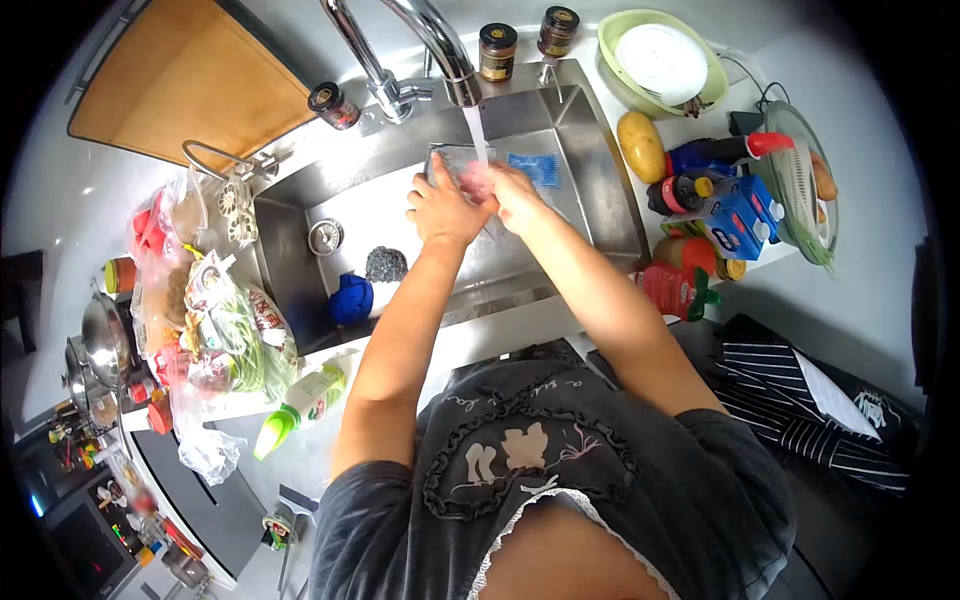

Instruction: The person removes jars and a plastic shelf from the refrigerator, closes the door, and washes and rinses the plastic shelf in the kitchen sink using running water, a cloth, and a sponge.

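Observation:
Both of my hands are in the metal sink [600, 200], under a stream of water from the faucet [463, 90]. A clear plastic tray [447, 153] with a dark rim lies beneath my left hand [447, 207], whose fingers grip its near side. My right hand [512, 198] closes around a soft pink piece [477, 180] that looks like raw meat, right where the water lands. The thumbs nearly meet, and the fingers hide much of the pink piece. To the right of the tray lies a blue cloth or sponge [536, 170].
In the sink are a dark scouring pad [386, 265], a blue object [351, 299] and a drain strainer [325, 237]. Bagged vegetables [245, 335] crowd the left counter. On the right stand a potato [640, 145], bottles, blue cartons [742, 225] and a green basin [610, 75].

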Demonstrator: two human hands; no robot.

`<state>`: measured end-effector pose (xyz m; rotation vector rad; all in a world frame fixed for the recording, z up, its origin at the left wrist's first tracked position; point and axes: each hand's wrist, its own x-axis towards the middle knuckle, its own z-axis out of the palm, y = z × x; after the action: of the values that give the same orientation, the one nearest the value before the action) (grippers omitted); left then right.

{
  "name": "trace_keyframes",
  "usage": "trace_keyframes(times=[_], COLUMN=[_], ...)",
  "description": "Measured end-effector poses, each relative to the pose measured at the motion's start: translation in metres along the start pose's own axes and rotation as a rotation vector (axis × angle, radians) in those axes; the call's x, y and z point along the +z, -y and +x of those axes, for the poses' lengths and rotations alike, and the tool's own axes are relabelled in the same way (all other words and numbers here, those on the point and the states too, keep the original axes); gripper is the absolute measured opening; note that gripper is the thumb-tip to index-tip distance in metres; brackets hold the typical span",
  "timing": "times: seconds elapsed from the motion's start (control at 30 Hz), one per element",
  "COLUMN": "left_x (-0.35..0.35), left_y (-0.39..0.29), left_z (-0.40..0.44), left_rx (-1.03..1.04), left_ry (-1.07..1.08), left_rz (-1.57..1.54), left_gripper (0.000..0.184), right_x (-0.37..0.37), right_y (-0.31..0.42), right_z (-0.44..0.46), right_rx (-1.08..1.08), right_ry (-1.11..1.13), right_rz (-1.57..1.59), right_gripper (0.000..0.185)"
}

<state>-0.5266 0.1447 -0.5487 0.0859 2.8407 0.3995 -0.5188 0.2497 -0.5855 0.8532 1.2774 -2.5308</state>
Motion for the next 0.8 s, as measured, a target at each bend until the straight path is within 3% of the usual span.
trace_keyframes(times=[0.13,0.17,0.3,0.4,0.57,0.67,0.7,0.8], left_x=[0.024,0.026,0.05,0.048,0.062,0.076,0.099,0.148], left_y=[0.009,0.01,0.004,-0.019,-0.026,-0.01,0.001,0.064], left_z=[-0.009,-0.012,-0.004,-0.002,0.021,0.045,0.058,0.075], left_rx=[0.334,0.358,0.475,0.423,0.466,0.482,0.295,0.105], left_ry=[-0.145,-0.148,-0.168,-0.039,0.109,0.15,0.194,0.415], left_rz=[-0.237,-0.357,-0.707,-0.95,-0.971,-0.819,-0.886,-1.192], left_gripper=[0.09,0.073,0.056,0.055,0.054,0.059,0.068,0.076], right_x=[-0.02,-0.028,-0.046,-0.069,-0.11,-0.111,-0.108,-0.086], right_y=[0.009,0.013,0.025,0.034,0.042,0.04,0.038,0.034], right_z=[0.001,0.0,-0.01,-0.011,-0.016,-0.014,-0.012,-0.001], right_rx=[0.037,0.038,0.0,-0.017,-0.008,0.001,0.017,0.01], right_ry=[-0.169,-0.155,-0.212,-0.249,-0.238,-0.264,-0.264,-0.272], right_rz=[0.017,0.008,-0.024,0.007,0.076,0.101,0.124,0.182], right_gripper=[0.022,0.022,0.028,0.034,0.031,0.03,0.03,0.029])
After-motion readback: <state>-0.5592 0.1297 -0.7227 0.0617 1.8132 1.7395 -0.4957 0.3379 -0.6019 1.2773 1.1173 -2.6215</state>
